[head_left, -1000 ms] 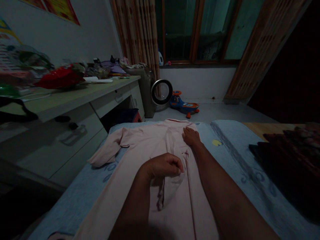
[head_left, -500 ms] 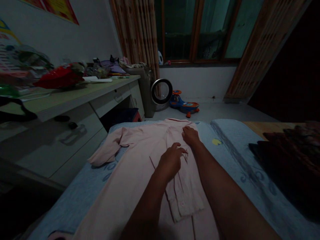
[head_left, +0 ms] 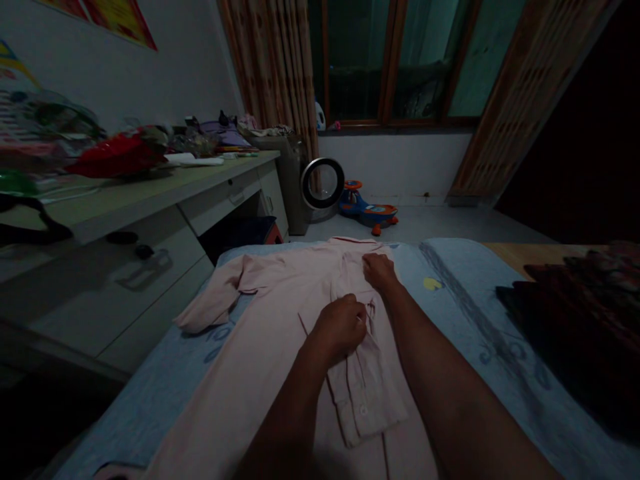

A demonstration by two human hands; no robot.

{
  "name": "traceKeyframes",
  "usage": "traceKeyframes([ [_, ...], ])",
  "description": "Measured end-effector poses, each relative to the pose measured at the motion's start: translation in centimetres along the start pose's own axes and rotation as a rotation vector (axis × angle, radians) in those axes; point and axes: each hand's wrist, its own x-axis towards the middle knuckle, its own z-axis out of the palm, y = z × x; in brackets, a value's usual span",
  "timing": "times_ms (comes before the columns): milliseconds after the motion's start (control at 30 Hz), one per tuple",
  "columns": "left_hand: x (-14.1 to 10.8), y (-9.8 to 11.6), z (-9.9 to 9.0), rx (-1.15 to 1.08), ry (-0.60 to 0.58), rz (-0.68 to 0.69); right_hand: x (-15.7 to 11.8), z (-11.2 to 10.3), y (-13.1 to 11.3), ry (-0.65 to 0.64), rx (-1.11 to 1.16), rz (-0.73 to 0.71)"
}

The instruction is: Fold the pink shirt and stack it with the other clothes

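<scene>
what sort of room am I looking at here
Probably a bedroom in a home: a blue patterned bedspread with a pink long-sleeved garment spread on it, and a swing car on the floor beyond.

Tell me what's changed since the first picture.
The left hand let go of the sleeve, moved forward, and now seems to pinch it farther up. The cuff now lies towards the person. The right hand stayed near the top of the pink garment.
</scene>
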Motion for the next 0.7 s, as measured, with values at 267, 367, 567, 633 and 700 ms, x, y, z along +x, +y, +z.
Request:
traceKeyframes([
  [267,-0.6,0.4,-2.2,-0.316,-0.191,0.117,0.1,1.2,0.2,-0.156,0.012,0.036],
  [367,-0.7,0.8,-2.7,-0.415,-0.258,0.192,0.0,1.1,0.3,-0.141,0.011,0.025],
  [567,-0.9,1.4,-2.7,-0.502,-0.285,0.210,0.0,0.0,0.3,-0.006,0.159,0.016],
  [633,-0.9,1.3,-2.6,-0.503,-0.290,0.202,-0.1,-0.4,0.3,0.044,0.272,0.049],
  [700,-0.9,1.3,-2.5,-0.498,-0.293,0.211,-0.4,-0.8,0.4,0.085,0.350,0.088],
])
